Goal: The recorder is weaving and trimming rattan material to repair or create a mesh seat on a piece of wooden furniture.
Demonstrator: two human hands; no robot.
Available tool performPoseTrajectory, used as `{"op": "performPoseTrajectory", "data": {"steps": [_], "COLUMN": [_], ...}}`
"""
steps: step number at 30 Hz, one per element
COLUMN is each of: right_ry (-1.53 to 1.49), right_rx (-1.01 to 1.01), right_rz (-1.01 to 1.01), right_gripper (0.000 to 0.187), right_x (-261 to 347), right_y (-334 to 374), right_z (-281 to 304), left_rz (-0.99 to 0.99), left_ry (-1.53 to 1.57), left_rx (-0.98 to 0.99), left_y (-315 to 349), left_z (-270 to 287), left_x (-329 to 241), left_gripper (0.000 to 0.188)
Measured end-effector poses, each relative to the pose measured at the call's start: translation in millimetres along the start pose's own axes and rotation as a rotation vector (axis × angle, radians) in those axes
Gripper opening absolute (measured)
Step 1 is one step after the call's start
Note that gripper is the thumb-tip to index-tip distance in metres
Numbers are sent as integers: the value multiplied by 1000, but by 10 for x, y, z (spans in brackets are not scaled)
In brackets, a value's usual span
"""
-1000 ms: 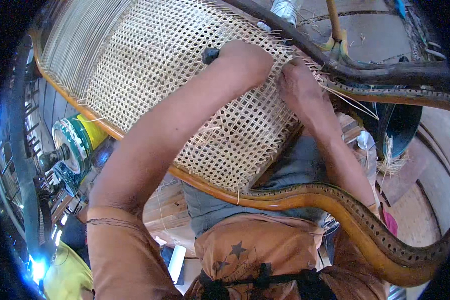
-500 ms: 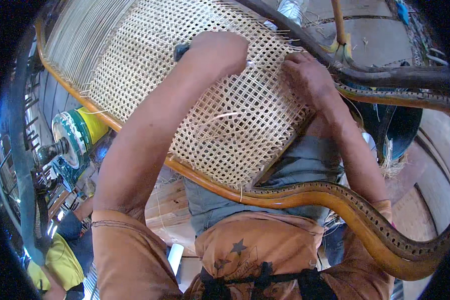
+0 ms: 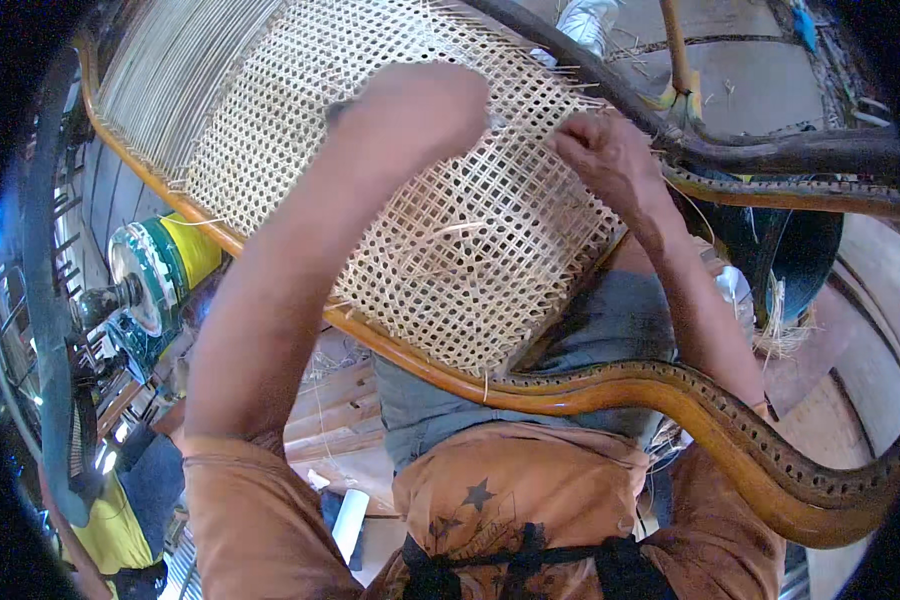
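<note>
A woven cane panel (image 3: 450, 270) with an open lattice is stretched in a curved wooden frame (image 3: 560, 398) across my lap. Over its upper middle, my left hand (image 3: 425, 110) is closed in a fist, blurred by motion. A dark tool handle (image 3: 338, 112) sticks out on the fist's left side, and a small glint shows on its right; the tool's kind is not clear. At the panel's right edge, my right hand (image 3: 610, 160) has its fingers bunched together just over the weave. What they pinch, if anything, is hidden. One loose cane strand (image 3: 450, 232) lies across the lattice.
Unwoven parallel strands (image 3: 185, 80) fill the panel's far left. A dark curved rail (image 3: 770, 155) runs along the right. A paint-smeared bucket (image 3: 160, 270) stands at left, a dark tub (image 3: 800, 245) at right. A person in yellow (image 3: 120, 530) is at lower left.
My left fist has shifted slightly left with the tool. My right hand has moved a little left, its fingers now drawn together. The person at lower left has changed position.
</note>
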State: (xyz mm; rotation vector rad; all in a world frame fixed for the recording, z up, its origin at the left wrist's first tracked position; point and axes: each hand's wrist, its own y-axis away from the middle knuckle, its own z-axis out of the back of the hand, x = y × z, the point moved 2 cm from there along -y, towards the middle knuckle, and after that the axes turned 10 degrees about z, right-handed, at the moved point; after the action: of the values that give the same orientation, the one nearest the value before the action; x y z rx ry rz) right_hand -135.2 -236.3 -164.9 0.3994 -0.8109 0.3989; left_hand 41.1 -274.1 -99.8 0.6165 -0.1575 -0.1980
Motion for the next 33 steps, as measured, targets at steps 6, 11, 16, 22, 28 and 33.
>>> {"op": "performPoseTrajectory", "data": {"steps": [6, 11, 16, 22, 28, 33], "right_ry": [-13, -18, 114, 321, 433, 384], "right_rx": [69, 111, 203, 96, -49, 48], "right_rz": [-137, -131, -183, -72, 295, 353], "right_gripper": [24, 25, 24, 23, 22, 22], "right_x": [-33, -120, -34, -44, 47, -19], "right_y": [98, 70, 41, -9, 20, -57], "right_z": [-44, -138, -22, -219, -174, -204], "left_rz": [-143, -273, -291, -234, -109, 98], "left_ry": [-81, -161, -64, -50, -25, -14], "left_rx": [61, 102, 36, 30, 54, 138], "left_y": [-149, -203, -236, -177, -175, -37], "left_z": [-102, -200, -260, -316, -157, -80], "left_x": [-410, -599, -516, -434, -289, 104], "left_gripper": [21, 21, 21, 21, 25, 26]}}
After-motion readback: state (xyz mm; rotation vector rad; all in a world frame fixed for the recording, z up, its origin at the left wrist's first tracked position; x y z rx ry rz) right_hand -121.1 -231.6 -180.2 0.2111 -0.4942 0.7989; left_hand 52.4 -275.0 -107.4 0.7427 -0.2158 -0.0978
